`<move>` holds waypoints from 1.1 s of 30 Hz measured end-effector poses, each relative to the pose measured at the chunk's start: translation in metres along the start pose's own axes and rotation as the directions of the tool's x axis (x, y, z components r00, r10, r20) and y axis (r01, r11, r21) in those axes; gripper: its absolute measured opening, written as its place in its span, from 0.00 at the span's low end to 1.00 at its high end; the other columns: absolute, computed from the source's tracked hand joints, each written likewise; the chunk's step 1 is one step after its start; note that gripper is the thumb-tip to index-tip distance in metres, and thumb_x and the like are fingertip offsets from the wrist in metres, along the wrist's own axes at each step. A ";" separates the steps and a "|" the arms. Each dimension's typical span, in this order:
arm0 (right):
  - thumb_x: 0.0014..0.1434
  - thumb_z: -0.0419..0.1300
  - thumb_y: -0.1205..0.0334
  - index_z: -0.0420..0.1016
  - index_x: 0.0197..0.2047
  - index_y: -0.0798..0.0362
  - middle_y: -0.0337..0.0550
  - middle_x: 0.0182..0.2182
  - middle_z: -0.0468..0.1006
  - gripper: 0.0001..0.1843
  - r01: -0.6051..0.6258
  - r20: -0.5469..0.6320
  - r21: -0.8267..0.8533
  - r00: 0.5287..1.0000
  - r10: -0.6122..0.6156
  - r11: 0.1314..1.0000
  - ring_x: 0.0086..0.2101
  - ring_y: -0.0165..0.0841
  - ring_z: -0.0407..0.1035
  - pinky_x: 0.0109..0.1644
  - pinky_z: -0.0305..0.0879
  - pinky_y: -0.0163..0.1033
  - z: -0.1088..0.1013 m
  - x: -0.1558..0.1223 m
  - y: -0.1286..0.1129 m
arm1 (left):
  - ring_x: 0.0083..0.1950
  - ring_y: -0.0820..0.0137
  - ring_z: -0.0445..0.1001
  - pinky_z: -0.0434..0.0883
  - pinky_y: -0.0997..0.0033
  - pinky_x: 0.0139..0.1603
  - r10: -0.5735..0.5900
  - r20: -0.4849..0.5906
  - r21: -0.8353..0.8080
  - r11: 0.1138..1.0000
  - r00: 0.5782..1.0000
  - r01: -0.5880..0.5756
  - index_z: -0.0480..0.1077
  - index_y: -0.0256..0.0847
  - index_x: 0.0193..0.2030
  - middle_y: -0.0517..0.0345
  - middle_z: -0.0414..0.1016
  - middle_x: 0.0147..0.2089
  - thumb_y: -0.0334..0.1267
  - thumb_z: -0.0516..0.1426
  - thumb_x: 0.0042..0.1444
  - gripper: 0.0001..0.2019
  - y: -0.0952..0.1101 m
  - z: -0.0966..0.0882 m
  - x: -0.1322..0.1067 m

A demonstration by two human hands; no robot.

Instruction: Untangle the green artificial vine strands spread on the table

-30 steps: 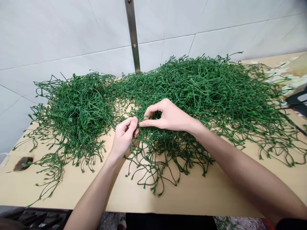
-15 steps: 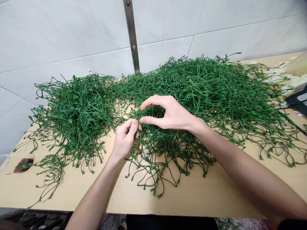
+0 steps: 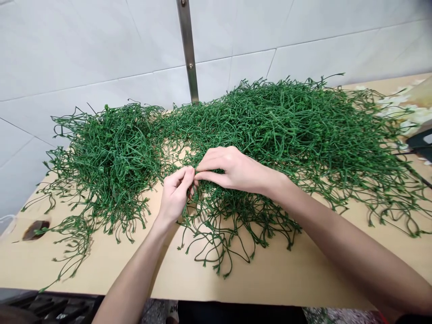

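Observation:
A big tangle of green plastic stems [image 3: 286, 126] covers the middle and right of the tan table [image 3: 286, 274]. A smaller heap of the same stems [image 3: 108, 157] lies at the left. My left hand [image 3: 175, 193] is closed in a pinch on a green stem at the near edge of the big tangle. My right hand [image 3: 232, 168] lies on the tangle with fingers drawn together, its fingertips meeting those of the left hand and pinching the same stem. Loose stem ends hang out below both hands towards the table's front edge.
White tiled wall and a metal upright [image 3: 188, 49] stand behind the table. White flower pieces [image 3: 408, 112] and a dark object [image 3: 420, 144] sit at the far right. A brown scrap [image 3: 33, 228] lies at the left edge. Dark objects [image 3: 50, 308] show below the front edge.
My right hand's fingers, spread wide half a second ago, have closed into a pinch against the left fingertips. The left hand has barely moved.

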State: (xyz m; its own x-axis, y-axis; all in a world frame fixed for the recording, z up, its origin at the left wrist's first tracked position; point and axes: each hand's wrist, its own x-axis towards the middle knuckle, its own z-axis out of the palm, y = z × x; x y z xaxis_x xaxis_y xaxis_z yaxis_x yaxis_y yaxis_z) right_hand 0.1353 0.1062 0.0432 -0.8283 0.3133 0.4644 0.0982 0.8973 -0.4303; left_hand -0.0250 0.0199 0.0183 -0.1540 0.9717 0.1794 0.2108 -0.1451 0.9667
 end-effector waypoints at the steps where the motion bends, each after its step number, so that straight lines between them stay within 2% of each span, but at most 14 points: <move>1: 0.66 0.56 0.61 0.80 0.34 0.55 0.43 0.31 0.81 0.13 0.002 -0.004 0.035 1.000 -0.002 0.999 0.35 0.32 0.71 0.42 0.65 0.38 0.000 0.000 0.000 | 0.18 0.76 0.57 0.57 0.73 0.19 -0.003 0.005 -0.001 1.000 1.000 0.003 0.66 0.40 0.21 0.63 0.61 0.17 0.56 0.57 0.57 0.23 0.000 0.000 0.000; 5: 0.62 0.58 0.65 0.79 0.35 0.55 0.43 0.33 0.81 0.08 -0.010 -0.095 0.102 0.995 0.019 0.995 0.35 0.31 0.72 0.43 0.67 0.37 0.000 -0.001 -0.001 | 0.19 0.76 0.58 0.56 0.74 0.19 -0.014 0.033 -0.001 1.000 0.999 0.015 0.66 0.40 0.23 0.63 0.62 0.17 0.56 0.56 0.58 0.23 -0.001 0.000 -0.001; 8: 0.59 0.58 0.67 0.78 0.33 0.56 0.44 0.32 0.80 0.07 -0.001 -0.157 0.040 0.988 0.007 0.999 0.34 0.33 0.71 0.42 0.67 0.40 0.002 -0.001 -0.002 | 0.19 0.76 0.59 0.58 0.75 0.21 -0.011 0.095 0.015 1.000 0.995 0.009 0.64 0.40 0.23 0.63 0.63 0.18 0.56 0.54 0.60 0.23 -0.002 0.000 -0.002; 11: 0.60 0.57 0.67 0.78 0.35 0.56 0.46 0.34 0.80 0.07 0.036 -0.185 -0.030 0.982 -0.041 0.999 0.38 0.36 0.70 0.45 0.65 0.44 0.006 -0.002 0.001 | 0.20 0.76 0.61 0.60 0.75 0.22 -0.028 0.125 0.024 0.999 0.992 0.025 0.63 0.39 0.23 0.63 0.64 0.19 0.55 0.52 0.61 0.23 -0.002 0.000 -0.002; 15: 0.64 0.57 0.63 0.78 0.42 0.56 0.47 0.43 0.80 0.10 0.041 -0.183 -0.007 0.982 -0.041 0.999 0.46 0.39 0.67 0.50 0.63 0.48 0.012 -0.002 0.007 | 0.20 0.75 0.61 0.60 0.74 0.22 -0.040 0.122 -0.010 0.999 0.992 0.041 0.65 0.39 0.24 0.61 0.64 0.18 0.56 0.52 0.61 0.24 -0.003 0.000 -0.001; 17: 0.64 0.57 0.62 0.78 0.42 0.56 0.47 0.45 0.79 0.10 0.028 -0.174 0.032 0.985 -0.022 0.999 0.47 0.38 0.66 0.50 0.62 0.48 0.013 -0.002 0.008 | 0.21 0.75 0.62 0.61 0.74 0.23 -0.035 0.131 -0.027 0.999 0.991 0.039 0.66 0.38 0.23 0.60 0.65 0.18 0.56 0.52 0.61 0.24 -0.003 0.000 0.000; 20: 0.63 0.58 0.63 0.77 0.36 0.56 0.46 0.39 0.79 0.09 -0.024 -0.120 0.043 0.992 0.029 0.999 0.44 0.37 0.67 0.49 0.61 0.46 0.008 -0.001 0.005 | 0.20 0.75 0.62 0.60 0.74 0.23 -0.036 0.116 -0.038 0.998 0.993 0.041 0.66 0.38 0.22 0.61 0.65 0.18 0.56 0.53 0.61 0.24 -0.002 -0.001 0.000; 23: 0.64 0.57 0.63 0.77 0.34 0.57 0.45 0.32 0.78 0.10 -0.034 -0.064 -0.044 0.997 0.031 0.998 0.38 0.35 0.67 0.46 0.60 0.44 0.003 -0.001 0.000 | 0.20 0.76 0.62 0.59 0.75 0.23 -0.045 0.107 -0.061 0.997 0.993 0.052 0.66 0.38 0.22 0.61 0.66 0.18 0.55 0.55 0.59 0.23 0.000 -0.002 0.000; 26: 0.67 0.54 0.61 0.78 0.41 0.57 0.48 0.39 0.81 0.13 0.029 -0.078 -0.147 0.996 -0.041 0.989 0.42 0.37 0.68 0.48 0.60 0.45 0.003 -0.001 0.000 | 0.20 0.75 0.63 0.61 0.74 0.24 -0.047 0.152 -0.108 0.992 0.987 0.064 0.66 0.38 0.20 0.60 0.67 0.16 0.55 0.55 0.60 0.24 0.000 -0.003 0.001; 29: 0.68 0.53 0.59 0.77 0.47 0.56 0.48 0.46 0.80 0.14 0.094 -0.091 -0.168 0.990 -0.111 0.981 0.47 0.37 0.68 0.50 0.61 0.44 0.007 -0.002 0.004 | 0.18 0.74 0.63 0.62 0.72 0.24 -0.074 0.203 -0.183 0.977 0.976 0.112 0.66 0.38 0.19 0.59 0.66 0.13 0.55 0.55 0.60 0.25 -0.001 -0.004 0.002; 33: 0.68 0.52 0.62 0.76 0.40 0.57 0.47 0.39 0.80 0.13 0.092 -0.090 -0.113 0.991 -0.102 0.989 0.41 0.34 0.69 0.47 0.62 0.41 0.010 -0.001 0.002 | 0.17 0.74 0.63 0.63 0.73 0.24 -0.109 0.231 -0.242 0.956 0.967 0.166 0.66 0.38 0.21 0.60 0.66 0.13 0.56 0.54 0.60 0.24 -0.002 -0.005 0.003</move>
State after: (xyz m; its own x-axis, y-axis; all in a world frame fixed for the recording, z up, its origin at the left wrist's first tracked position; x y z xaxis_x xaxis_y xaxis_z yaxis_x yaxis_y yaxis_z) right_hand 0.1306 0.1051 0.0343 -0.7813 0.2465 0.5735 0.0836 0.9518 -0.2952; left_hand -0.0309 0.0224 0.0181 0.0511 0.9984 0.0255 -0.0573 -0.0226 0.9981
